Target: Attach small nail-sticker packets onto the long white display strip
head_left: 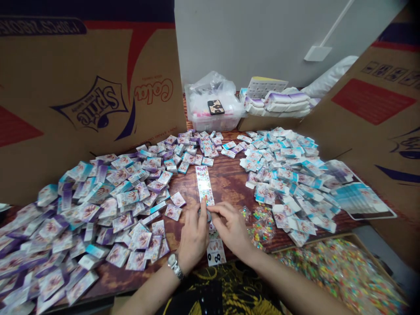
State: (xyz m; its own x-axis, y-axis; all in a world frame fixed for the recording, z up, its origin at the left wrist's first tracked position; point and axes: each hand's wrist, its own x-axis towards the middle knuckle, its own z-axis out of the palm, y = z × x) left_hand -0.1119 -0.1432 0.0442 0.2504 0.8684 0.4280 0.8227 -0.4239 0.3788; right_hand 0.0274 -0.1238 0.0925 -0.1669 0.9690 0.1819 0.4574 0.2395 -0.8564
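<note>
A long paper strip of small coloured stickers (pixel 204 181) lies on the table in front of me and runs down beneath my fingers. Its near end (pixel 217 253) shows dark oval prints close to the table edge. My left hand (pixel 194 234), with a watch on the wrist, is on the strip, its index finger pressed on it and its thumb hidden. From the other side my right hand (pixel 232 228) pinches the strip at the same spot, thumb and index fingertips together. The two hands nearly touch.
Small boxes heap at left (pixel 111 205) and right (pixel 288 175). Bags of coloured pieces (pixel 262 225) lie right, above a full carton of them (pixel 334 271). Flat cards (pixel 364 199), a plastic tub (pixel 213 120) with a phone (pixel 215 107), and large cartons (pixel 82 65) surround the table.
</note>
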